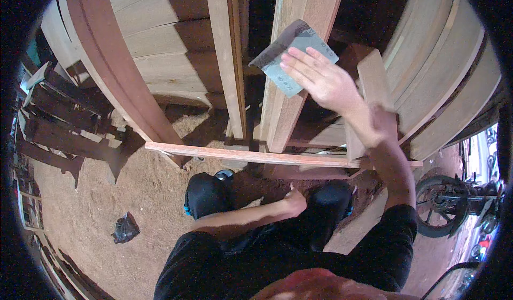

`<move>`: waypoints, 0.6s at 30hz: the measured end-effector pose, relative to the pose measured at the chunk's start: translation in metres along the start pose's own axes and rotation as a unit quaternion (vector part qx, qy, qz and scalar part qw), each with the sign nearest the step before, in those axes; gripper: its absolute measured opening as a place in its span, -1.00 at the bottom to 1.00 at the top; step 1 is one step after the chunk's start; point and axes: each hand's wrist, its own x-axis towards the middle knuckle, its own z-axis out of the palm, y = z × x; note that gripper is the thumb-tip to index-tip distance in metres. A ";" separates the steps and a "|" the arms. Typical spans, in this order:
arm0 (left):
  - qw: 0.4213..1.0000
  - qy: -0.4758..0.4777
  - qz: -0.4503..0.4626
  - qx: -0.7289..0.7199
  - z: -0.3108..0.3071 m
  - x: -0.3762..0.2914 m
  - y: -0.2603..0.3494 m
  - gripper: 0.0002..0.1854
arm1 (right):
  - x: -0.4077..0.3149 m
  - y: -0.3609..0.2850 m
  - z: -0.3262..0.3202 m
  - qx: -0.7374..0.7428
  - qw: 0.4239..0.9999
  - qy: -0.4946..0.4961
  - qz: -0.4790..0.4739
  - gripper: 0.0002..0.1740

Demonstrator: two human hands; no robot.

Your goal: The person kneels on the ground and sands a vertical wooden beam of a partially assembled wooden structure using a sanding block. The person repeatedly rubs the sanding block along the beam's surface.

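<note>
A sheet of sandpaper (pixel 294 57), its grey printed backing up and one edge curled, lies on a long wooden beam (pixel 276 115). My right hand (pixel 322 77) presses flat on the sheet with its fingers stretched out. My left hand (pixel 295 202) rests near my lap between my knees, one digit pointing away from me; its palm is hidden, and I cannot tell whether it holds anything. A thin reddish wooden strip (pixel 240 155) runs crosswise between my knees and the near end of the beam.
Wooden boards (pixel 146 39) stand at the left, and curved planks (pixel 445 83) rise at the right. Stacked dark wooden pieces (pixel 68 119) are at the far left. A black plastic bag (pixel 125 228) lies on the dusty ground. A motorcycle wheel (pixel 439 206) is at the right.
</note>
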 end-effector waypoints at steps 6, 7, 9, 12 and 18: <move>0.999 -0.018 0.006 -0.028 0.015 0.013 0.004 -0.61 | 0.043 0.060 -0.024 -0.100 0.976 0.169 0.096 -0.27; 0.999 -0.017 0.005 -0.030 0.026 0.021 0.001 -0.66 | 0.042 0.057 -0.022 -0.091 0.978 0.159 0.099 -0.28; 0.999 -0.014 0.004 -0.032 0.055 0.046 -0.006 -0.74 | 0.036 0.038 -0.016 -0.074 0.982 0.139 0.105 -0.29; 1.000 -0.002 0.009 -0.029 0.057 0.046 -0.005 -0.73 | 0.001 0.003 0.009 -0.055 0.997 0.042 0.023 -0.42; 0.999 0.030 -0.026 -0.018 0.070 0.046 0.005 -0.68 | 0.007 0.023 -0.002 -0.053 0.997 0.053 0.025 -0.41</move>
